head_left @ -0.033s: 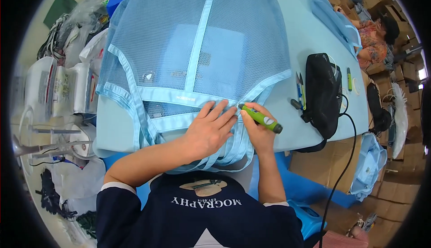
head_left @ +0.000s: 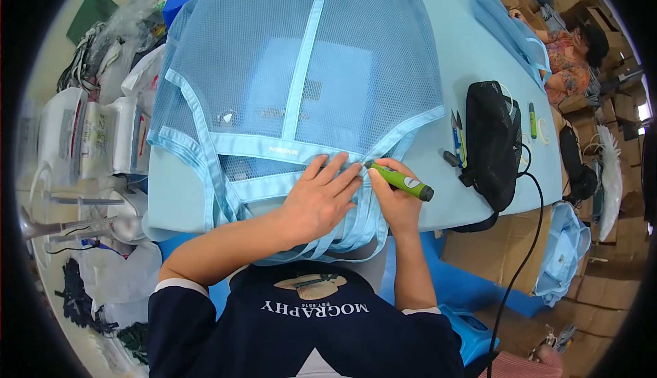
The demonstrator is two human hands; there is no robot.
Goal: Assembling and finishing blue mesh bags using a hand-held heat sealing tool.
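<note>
A blue mesh garment or bag (head_left: 226, 49) with shiny light-blue binding is spread over the table. My left hand (head_left: 318, 203) lies flat on it, fingers stretched out across the lower binding strip (head_left: 256, 147). In my right hand (head_left: 397, 207) is a thick green marker (head_left: 405, 182), gripped near its tip. The tip points left at the binding junction beside my left fingertips; whether it touches the cloth I cannot tell. Loose light-blue straps (head_left: 366, 231) hang over the near table edge under my wrists. A paler blue rectangle (head_left: 342, 84) shows through the mesh.
Right of the mesh lie a black pouch (head_left: 489, 149), pens (head_left: 458, 138), a black cap (head_left: 451, 158) and another green marker (head_left: 533, 121). A black cable (head_left: 523, 262) runs down past the cardboard box (head_left: 493, 248). Plastic-wrapped packs (head_left: 96, 138) stand left. Another person (head_left: 568, 63) sits far right.
The back end of the marker has shifted slightly right and down, and the marker has turned a little in my right hand. My left hand stays in place.
</note>
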